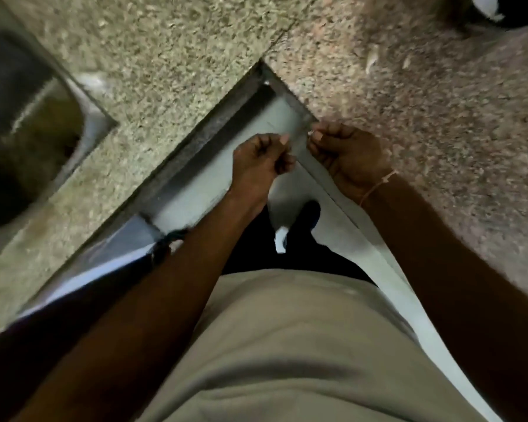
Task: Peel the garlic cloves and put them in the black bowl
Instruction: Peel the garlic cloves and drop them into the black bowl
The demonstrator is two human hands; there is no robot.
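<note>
Peeling at the counter corner
Left hand [261,159] and right hand [345,153] each curl, pinching something tiny — a garlic clove, likely: light, slippery, papery-skinned — pinch its tip.

Speckled beige-grey counter [171,56], pinkish at right; tan shirt [287,345]; bowl [500,10] seemingly black.

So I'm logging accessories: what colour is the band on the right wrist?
Pale pink, a thin wristband just below the right hand; head view.
</note>
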